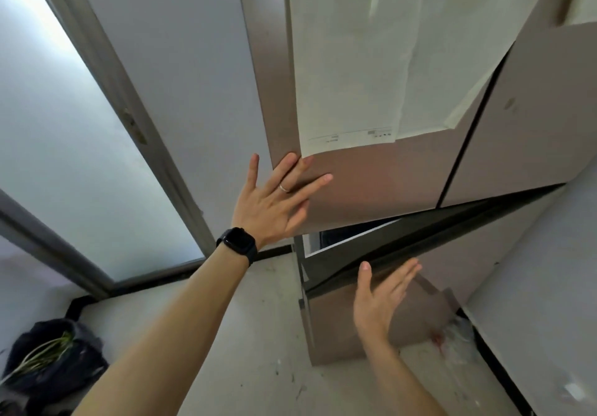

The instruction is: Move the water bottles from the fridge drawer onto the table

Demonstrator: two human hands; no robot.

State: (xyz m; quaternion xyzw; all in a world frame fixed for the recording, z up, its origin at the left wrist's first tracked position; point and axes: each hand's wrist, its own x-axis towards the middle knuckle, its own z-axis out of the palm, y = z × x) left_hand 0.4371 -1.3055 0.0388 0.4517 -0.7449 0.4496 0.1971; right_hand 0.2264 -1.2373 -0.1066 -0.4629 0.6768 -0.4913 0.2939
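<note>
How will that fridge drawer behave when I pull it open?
The fridge drawer sits ajar, so it will probably slide straight out. Its wide, rigid front looks heavy; your left hand flat on the upper door suggests bracing helps.

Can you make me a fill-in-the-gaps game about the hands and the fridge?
1. The black watch sits on the ____ wrist.
2. The left hand presses flat on the fridge door, just under a sheet of ____.
3. The right hand, fingers straight, is by the drawer, which is slightly ____, not shut.
4. On the floor at the left lies a black ____ with green stalks in it.
Missing words: left; paper; open; bag.
</note>
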